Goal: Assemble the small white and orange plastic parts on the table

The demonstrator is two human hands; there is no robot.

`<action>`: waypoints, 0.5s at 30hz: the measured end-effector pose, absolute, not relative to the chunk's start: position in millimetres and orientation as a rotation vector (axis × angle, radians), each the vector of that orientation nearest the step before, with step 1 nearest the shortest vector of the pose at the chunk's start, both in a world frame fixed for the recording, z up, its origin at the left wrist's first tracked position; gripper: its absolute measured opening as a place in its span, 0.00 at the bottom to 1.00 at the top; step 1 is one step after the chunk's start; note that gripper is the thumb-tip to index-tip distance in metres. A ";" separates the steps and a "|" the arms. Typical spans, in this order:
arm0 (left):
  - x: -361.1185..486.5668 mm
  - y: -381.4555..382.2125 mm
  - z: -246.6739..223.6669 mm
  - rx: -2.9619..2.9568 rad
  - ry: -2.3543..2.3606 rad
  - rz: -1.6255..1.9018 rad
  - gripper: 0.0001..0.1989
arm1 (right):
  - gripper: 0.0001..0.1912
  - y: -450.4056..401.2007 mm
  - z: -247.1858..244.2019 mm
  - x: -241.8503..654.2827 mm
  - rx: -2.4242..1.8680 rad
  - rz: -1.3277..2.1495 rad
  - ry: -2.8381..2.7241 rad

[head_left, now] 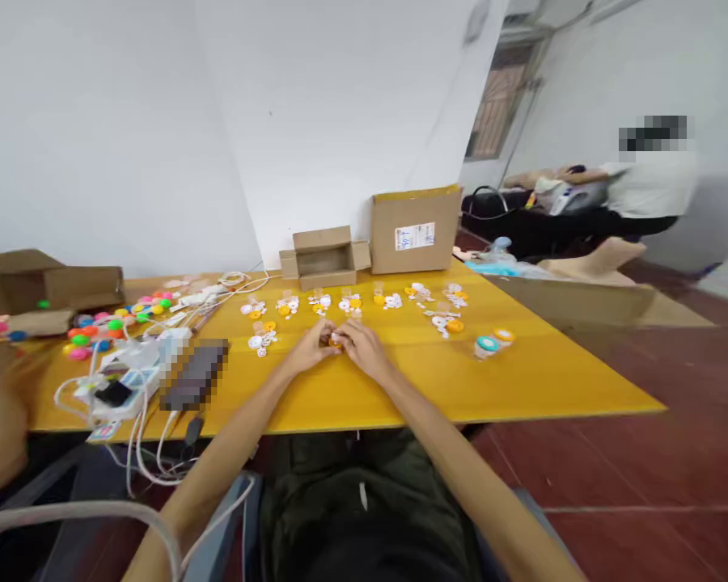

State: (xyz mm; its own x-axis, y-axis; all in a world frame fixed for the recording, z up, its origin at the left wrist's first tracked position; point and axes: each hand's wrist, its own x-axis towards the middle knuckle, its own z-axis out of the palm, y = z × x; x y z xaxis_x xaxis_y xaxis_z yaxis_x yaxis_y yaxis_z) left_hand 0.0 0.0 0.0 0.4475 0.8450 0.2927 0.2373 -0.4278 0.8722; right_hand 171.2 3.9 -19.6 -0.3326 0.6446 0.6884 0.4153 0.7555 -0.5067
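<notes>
At the middle of the table, my left hand (311, 349) and my right hand (365, 349) meet with bent fingers around a small orange and white plastic part (335, 340). Fingers cover most of the part, so its exact kind does not show. Just beyond the hands lie little groups of orange discs, white wheel-like pieces (256, 343) and clear cups (378, 288). To the right, another group includes an orange disc (455, 326). Two capped clear containers, one with a teal lid (486, 345) and one with an orange lid (503, 335), stand further right.
An open small carton (328, 275) and a taller cardboard box (416, 234) stand at the back. At left are a pixelated dark slab (195, 373), a power strip with cables (133, 388) and colourful balls (115, 325). Another person's arm (0, 420) shows at far left; a person (652, 186) sits back right.
</notes>
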 end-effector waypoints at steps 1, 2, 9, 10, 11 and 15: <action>0.0 0.4 -0.1 1.910 0.917 0.969 0.18 | 0.10 4.3 -20.0 171.2 -0.801 0.301 -1.977; 0.1 0.7 -0.2 1.911 0.921 0.968 0.18 | 0.10 4.6 -20.3 171.3 -0.801 0.304 -1.980; 0.4 -0.1 1.0 1.887 0.900 0.980 0.18 | 0.08 4.7 -21.4 171.6 -0.824 0.274 -1.999; 0.3 -0.4 1.2 1.885 0.896 0.983 0.18 | 0.08 4.5 -21.4 171.6 -0.828 0.269 -1.999; 0.1 -0.7 1.2 1.884 0.895 0.984 0.18 | 0.08 4.4 -21.4 171.6 -0.832 0.265 -2.000; -1.2 0.0 0.1 1.885 0.906 0.980 0.17 | 0.08 4.0 -21.0 171.8 -0.851 0.247 -2.015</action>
State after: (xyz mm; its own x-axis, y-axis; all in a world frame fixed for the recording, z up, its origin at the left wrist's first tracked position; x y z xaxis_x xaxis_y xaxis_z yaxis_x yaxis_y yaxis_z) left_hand -1.2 0.0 0.1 0.4409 0.8495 0.2897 0.2220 -0.4160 0.8819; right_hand 171.8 4.0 -21.0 -0.3517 0.6530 0.6708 0.4719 0.7425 -0.4754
